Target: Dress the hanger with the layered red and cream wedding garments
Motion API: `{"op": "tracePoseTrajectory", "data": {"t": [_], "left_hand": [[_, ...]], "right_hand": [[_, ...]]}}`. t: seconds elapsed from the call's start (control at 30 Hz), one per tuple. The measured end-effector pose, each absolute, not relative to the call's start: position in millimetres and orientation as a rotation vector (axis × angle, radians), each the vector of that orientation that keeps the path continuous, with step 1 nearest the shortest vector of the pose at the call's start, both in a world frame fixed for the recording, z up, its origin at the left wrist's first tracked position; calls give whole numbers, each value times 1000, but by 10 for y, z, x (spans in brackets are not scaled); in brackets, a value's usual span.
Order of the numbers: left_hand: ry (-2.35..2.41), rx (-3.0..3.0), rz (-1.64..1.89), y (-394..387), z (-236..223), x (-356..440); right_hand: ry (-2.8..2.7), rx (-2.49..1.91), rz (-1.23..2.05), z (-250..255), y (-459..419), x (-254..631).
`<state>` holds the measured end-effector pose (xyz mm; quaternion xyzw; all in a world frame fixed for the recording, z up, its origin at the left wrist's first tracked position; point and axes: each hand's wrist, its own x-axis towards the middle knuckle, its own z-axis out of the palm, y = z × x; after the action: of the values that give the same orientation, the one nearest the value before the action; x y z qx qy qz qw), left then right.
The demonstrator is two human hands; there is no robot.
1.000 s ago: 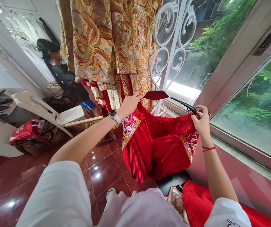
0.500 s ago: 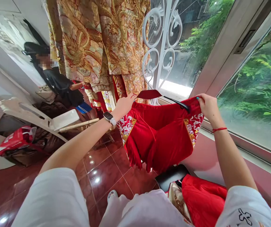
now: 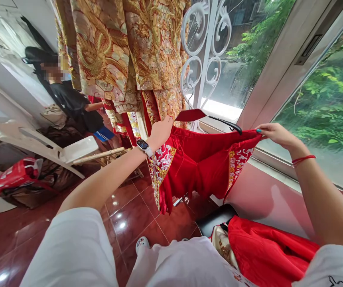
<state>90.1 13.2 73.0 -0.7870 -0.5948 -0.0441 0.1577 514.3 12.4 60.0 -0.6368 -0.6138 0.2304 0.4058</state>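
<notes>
- While both hands held it up, the red garment (image 3: 204, 169) hung in midair near the window (image 3: 321, 103).
- Left hand (image 3: 160, 133): fingers curled closed at the waistband's left end, next to the hanger (image 3: 191, 115); fingertips hidden.
- Right hand (image 3: 276, 133): thumb and finger pinched the right corner, just past the hanger's black arm.
- Done, my read: waistband stretched, hanger lined up along it. Left: right corner sat off the hanger. Couldn't tell if anything was clipped, or if the hook was on the white scrollwork (image 3: 207, 52).
- Around: person in black (image 3: 72, 105), white chair (image 3: 78, 149), red bag (image 3: 16, 174); black seat (image 3: 217, 219) and red cloth (image 3: 264, 247) below.
- In the way: gold embroidered garments (image 3: 102, 52) crowded the left hand.
</notes>
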Motion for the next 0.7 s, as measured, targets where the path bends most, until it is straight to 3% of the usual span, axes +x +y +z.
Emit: {"op": "tracePoseTrajectory", "data": {"t": [0.1,0.7], "left_hand": [[-1677,-2246,-107,134,721,912],[-1644,-2278,-221,224,608,813]], "right_hand": [[-1413,-1652,806,628,47,5089],[-1162,-1799,746,731,294,4934]]}}
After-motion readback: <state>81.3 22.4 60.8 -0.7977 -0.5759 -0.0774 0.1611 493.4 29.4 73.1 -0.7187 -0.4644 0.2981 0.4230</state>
